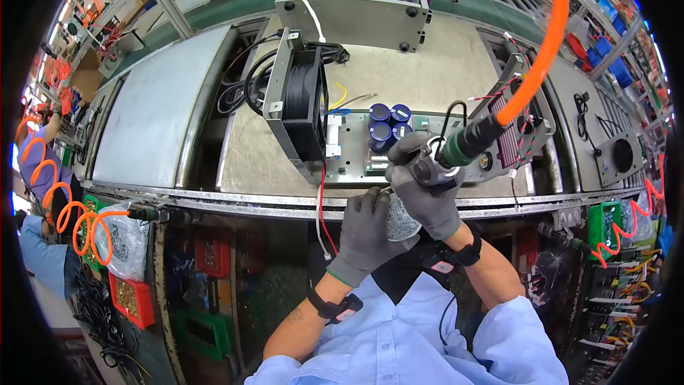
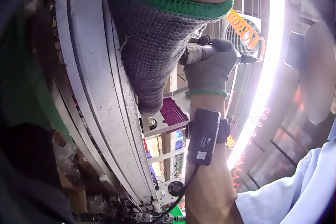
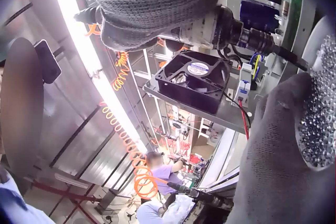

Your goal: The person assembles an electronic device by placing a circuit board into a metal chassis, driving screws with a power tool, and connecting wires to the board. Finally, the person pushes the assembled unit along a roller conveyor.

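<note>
My gloved left hand [image 1: 360, 232] grips a pale bowl of small shiny screws [image 1: 402, 222] just in front of the bench edge. In my gloved right hand [image 1: 427, 203] is a pneumatic screwdriver [image 3: 215, 27], its hose fitting toward the top in the head view. The driver's bit points at the bowl, its tip right by the screws [image 3: 321, 113] and the left fingers in the right wrist view. Beyond the hands lies a metal chassis with blue capacitors [image 1: 381, 135], a black fan [image 1: 306, 103] on an upright plate at its left, and a purple heatsink [image 1: 502, 117] at its right.
An orange air hose [image 1: 548, 50] loops down from above to the driver. Another metal panel [image 1: 353, 21] stands at the bench's back, with black cables [image 1: 249, 85] left of it. Red bins [image 1: 132, 299] and green bins [image 1: 206, 334] sit below the bench edge.
</note>
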A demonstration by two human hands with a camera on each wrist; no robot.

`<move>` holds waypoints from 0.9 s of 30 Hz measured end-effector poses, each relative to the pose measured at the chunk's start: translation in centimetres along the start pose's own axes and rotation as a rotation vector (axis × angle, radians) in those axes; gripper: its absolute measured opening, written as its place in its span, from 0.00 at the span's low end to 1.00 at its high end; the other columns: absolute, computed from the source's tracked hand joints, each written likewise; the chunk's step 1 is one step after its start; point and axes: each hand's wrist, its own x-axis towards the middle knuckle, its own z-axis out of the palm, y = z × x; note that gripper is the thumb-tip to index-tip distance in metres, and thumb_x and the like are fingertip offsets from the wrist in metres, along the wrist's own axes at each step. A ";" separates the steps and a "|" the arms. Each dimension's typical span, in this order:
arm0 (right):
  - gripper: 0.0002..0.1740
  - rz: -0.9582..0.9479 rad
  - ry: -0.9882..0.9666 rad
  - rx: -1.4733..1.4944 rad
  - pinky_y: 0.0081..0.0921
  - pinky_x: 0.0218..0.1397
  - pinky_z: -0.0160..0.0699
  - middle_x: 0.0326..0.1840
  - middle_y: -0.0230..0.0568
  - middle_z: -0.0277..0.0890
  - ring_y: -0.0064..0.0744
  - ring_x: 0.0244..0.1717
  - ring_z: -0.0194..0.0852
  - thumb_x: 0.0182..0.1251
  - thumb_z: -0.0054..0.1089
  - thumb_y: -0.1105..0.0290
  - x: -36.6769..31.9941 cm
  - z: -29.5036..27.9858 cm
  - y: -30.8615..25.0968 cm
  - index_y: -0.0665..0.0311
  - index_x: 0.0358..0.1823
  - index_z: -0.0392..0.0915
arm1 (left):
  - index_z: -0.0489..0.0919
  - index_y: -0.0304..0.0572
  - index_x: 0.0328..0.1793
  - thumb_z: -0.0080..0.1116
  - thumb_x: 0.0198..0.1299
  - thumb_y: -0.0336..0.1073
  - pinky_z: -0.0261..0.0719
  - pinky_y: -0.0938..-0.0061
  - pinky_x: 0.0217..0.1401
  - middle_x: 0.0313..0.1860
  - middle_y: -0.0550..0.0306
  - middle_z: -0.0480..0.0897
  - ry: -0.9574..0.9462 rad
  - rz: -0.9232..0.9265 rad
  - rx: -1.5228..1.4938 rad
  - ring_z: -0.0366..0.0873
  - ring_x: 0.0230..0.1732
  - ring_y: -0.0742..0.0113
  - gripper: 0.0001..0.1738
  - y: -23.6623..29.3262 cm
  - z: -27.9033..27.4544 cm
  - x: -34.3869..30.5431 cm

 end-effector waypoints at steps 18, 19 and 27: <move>0.11 -0.029 0.309 0.088 0.22 0.29 0.79 0.34 0.40 0.81 0.25 0.29 0.81 0.59 0.61 0.86 12.5 -4.8 0.3 0.69 0.43 0.77 | 0.80 0.37 0.63 0.81 0.35 0.61 0.76 0.53 0.59 0.59 0.40 0.78 -0.052 -0.076 0.055 0.73 0.55 0.43 0.50 0.7 -0.8 0.6; 0.11 -0.024 0.310 0.059 0.22 0.30 0.79 0.33 0.40 0.81 0.25 0.29 0.81 0.58 0.61 0.85 12.9 -4.9 1.1 0.69 0.42 0.77 | 0.80 0.37 0.63 0.81 0.35 0.61 0.75 0.53 0.59 0.60 0.39 0.78 -0.055 -0.081 0.047 0.73 0.55 0.43 0.50 0.7 -0.7 0.6; 0.10 0.041 0.319 0.075 0.23 0.30 0.79 0.31 0.37 0.79 0.24 0.27 0.80 0.57 0.62 0.84 13.6 -5.4 3.8 0.67 0.40 0.77 | 0.80 0.38 0.63 0.79 0.35 0.64 0.76 0.52 0.59 0.61 0.39 0.77 -0.044 -0.058 0.085 0.73 0.55 0.44 0.51 0.3 -0.3 0.5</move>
